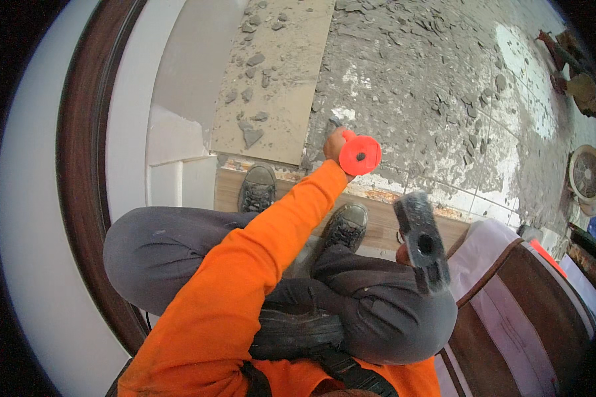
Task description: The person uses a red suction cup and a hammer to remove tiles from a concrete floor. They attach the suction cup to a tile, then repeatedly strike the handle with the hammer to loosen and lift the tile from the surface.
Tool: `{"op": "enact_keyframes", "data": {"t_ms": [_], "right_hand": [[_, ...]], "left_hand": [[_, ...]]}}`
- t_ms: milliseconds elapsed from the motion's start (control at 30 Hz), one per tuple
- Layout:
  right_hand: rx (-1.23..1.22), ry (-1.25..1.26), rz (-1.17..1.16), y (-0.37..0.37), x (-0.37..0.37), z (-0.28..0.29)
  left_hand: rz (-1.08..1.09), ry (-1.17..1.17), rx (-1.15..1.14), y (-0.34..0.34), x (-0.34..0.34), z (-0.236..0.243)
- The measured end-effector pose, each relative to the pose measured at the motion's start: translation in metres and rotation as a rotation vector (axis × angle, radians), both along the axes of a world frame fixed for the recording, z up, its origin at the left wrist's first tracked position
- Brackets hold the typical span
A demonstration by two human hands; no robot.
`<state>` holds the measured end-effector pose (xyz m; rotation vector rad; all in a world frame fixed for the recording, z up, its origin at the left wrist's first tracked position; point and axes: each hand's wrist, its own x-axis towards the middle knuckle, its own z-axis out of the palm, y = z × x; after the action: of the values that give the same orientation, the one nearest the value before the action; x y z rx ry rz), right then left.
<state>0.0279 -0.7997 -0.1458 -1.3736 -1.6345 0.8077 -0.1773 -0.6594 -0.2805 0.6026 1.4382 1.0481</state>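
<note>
My left hand (335, 144) is closed round a chisel with a round, bright red-orange hand guard (371, 159). The chisel's dark end (336, 122) shows just beyond my fingers, at the grey, rubble-strewn floor. A hammer with a heavy, scuffed dark metal head (414, 225) is raised above my right knee. My right hand (402, 254) grips it from below; only a bit of the fingers shows past the head, and the handle is hidden.
Broken grey chips (417, 40) cover the floor ahead. A tan board (285, 92) with loose fragments lies to the left, beside a white door frame (129, 132). A wooden threshold strip (391, 215) runs under my shoes. Brown-and-white covered padding (510, 317) and a round fan (585, 173) stand right.
</note>
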Motion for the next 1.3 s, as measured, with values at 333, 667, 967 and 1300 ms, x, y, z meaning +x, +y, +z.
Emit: {"op": "enact_keyframes", "data": {"t_ms": [333, 667, 967, 1300], "right_hand": [[-0.306, -0.103, 0.039, 0.005, -0.018, 0.009], [-0.391, 0.024, -0.085, -0.006, 0.003, 0.016], [-0.095, -0.141, -0.072, 0.019, -0.003, 0.015], [-0.247, 0.177, -0.059, 0.001, -0.013, 0.006]], "left_hand": [[-0.205, 0.431, 0.056, -0.011, -0.007, 0.055], [0.045, -0.197, -0.146, -0.013, 0.024, 0.031], [-0.027, -0.27, -0.082, 0.005, 0.032, 0.003], [0.194, -0.507, -0.334, -0.004, 0.024, 0.022]]}}
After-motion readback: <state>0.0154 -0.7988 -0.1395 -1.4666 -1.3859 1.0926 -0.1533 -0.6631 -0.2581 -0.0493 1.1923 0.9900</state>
